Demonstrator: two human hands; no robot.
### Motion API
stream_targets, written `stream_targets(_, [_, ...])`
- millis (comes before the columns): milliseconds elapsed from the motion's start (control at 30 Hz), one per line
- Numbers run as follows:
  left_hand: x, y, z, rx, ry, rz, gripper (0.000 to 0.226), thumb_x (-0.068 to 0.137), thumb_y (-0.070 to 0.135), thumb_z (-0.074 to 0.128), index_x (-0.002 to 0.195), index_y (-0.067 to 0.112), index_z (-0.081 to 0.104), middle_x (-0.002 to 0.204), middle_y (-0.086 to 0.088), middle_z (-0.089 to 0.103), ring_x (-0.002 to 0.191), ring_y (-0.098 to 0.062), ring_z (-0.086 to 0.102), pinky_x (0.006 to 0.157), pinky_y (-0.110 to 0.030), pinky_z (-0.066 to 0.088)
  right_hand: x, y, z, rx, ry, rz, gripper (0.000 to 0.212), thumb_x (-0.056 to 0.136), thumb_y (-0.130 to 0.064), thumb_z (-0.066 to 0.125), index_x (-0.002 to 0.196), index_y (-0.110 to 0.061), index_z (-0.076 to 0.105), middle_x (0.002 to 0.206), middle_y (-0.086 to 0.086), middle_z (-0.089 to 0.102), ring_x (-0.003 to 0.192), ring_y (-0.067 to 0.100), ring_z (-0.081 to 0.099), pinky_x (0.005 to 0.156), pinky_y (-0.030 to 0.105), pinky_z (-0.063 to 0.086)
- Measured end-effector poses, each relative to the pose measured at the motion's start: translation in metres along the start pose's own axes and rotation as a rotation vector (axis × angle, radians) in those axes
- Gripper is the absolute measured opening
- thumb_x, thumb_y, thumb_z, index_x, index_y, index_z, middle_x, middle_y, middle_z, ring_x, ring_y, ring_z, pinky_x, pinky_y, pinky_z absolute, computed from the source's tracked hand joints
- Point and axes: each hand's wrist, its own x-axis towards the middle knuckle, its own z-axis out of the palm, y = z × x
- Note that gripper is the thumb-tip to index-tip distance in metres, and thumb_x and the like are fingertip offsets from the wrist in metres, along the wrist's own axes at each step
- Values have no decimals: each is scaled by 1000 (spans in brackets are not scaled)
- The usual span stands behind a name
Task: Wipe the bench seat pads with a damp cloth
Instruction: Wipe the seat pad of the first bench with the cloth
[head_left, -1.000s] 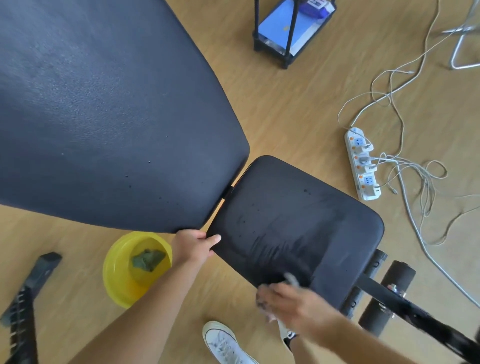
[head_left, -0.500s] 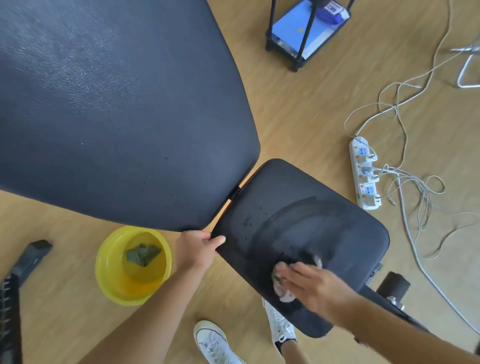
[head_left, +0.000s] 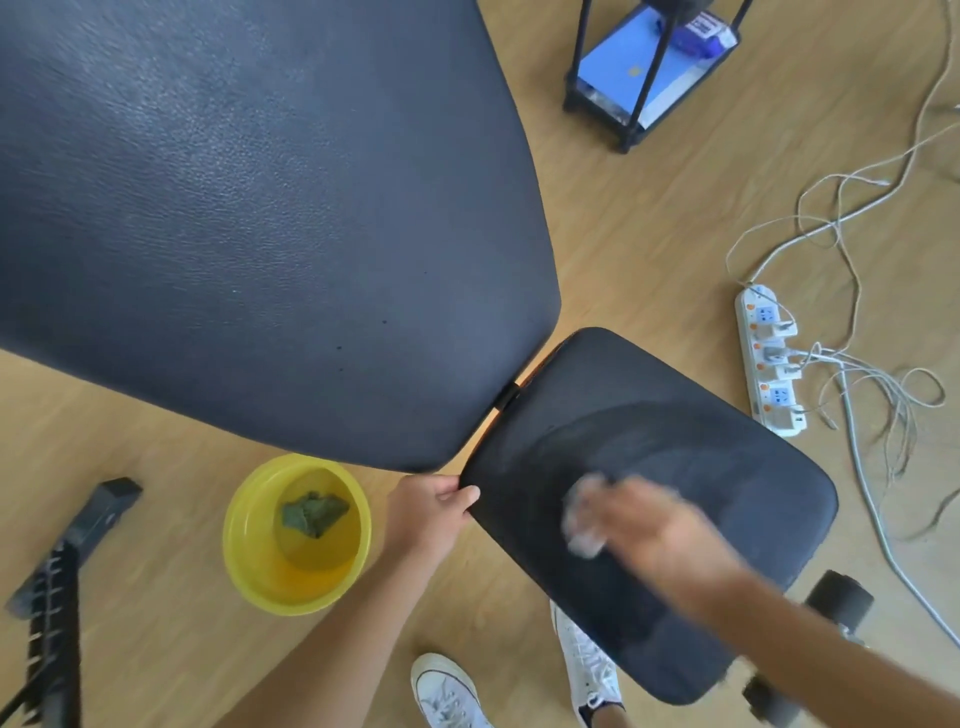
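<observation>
The small black seat pad (head_left: 691, 415) lies at centre right, with a wet smear across its middle. My right hand (head_left: 660, 535) presses a pale cloth (head_left: 584, 519) flat on the pad's middle; both are blurred by motion. My left hand (head_left: 428, 512) grips the pad's left edge, thumb on top. The large black back pad (head_left: 249, 218) fills the upper left, separated from the seat pad by a narrow gap.
A yellow bowl (head_left: 244, 561) with a green cloth (head_left: 311, 512) stands on the wooden floor left of my left hand. A white power strip (head_left: 769, 358) and tangled cables lie right. A black rack (head_left: 649, 67) stands at top. My white shoes (head_left: 447, 691) are below; a foam roller (head_left: 839, 597) sits lower right.
My right hand has slid the cloth from the pad's near edge up to its middle, spreading the wet smear. My left hand keeps its hold on the pad's edge.
</observation>
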Motion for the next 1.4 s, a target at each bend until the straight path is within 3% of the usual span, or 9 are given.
stream_targets(167, [1,-7,3,129,39,72,43,89,20,78,51,17,60,59,-3,70,74,-30,78,79,-51,67,74,65,-7,-92,473,845,27,85,-1,51,92,-3,77,104,12,76,91,36,54,74,35,45])
stream_targets(433, [8,-22,0,53,-52,90,18,82,19,68,84,6,80,80,-11,81,83,-27,76,82,-47,67,37,-2,39,-200,-70,-406,28,83,-2,60,100,-18,76,121,4,71,102,20,51,87,30,50])
stream_targets(533, [4,-15,1,117,13,116,18,92,8,71,104,1,82,101,-9,83,98,-27,77,74,-22,62,75,76,-6,-151,175,23,31,79,12,60,94,-13,72,105,5,70,88,29,57,65,42,58])
stream_targets(667, [3,-14,2,127,41,107,28,92,8,72,117,-3,76,110,-16,82,101,-31,78,83,-33,64,115,12,23,44,394,651,17,85,7,63,89,-5,74,95,8,69,84,29,53,65,35,54])
stream_targets(800, [5,-20,-1,234,34,164,10,84,10,76,77,8,82,55,5,66,57,-18,56,48,-16,45,70,-75,68,94,15,102,21,90,-4,58,97,-11,76,102,6,70,82,17,47,69,29,53])
stream_targets(900, [4,-21,0,179,-4,214,11,87,16,76,92,14,86,80,0,81,73,-13,71,66,-32,65,71,-11,37,-208,-55,-355,30,86,0,52,96,-11,78,110,9,74,84,24,61,69,33,61])
stream_targets(1100, [18,-12,1,231,38,49,43,92,35,72,81,-6,72,65,-9,71,65,-18,70,61,-20,58,84,36,11,-82,383,641,20,78,16,69,90,0,75,91,12,69,79,33,53,60,41,55])
stream_targets(1267, [10,4,8,297,97,73,58,88,35,79,43,14,48,45,1,57,48,-18,61,47,-28,42,-56,-56,63,-80,-4,48,55,107,-1,25,95,-8,78,110,10,74,69,24,47,58,33,52])
stream_targets(1400, [7,10,9,346,72,85,60,86,33,80,46,10,41,48,-5,54,56,-31,61,53,-34,44,-79,40,6,-185,179,226,19,93,6,61,94,-2,77,106,18,73,73,33,54,66,40,53])
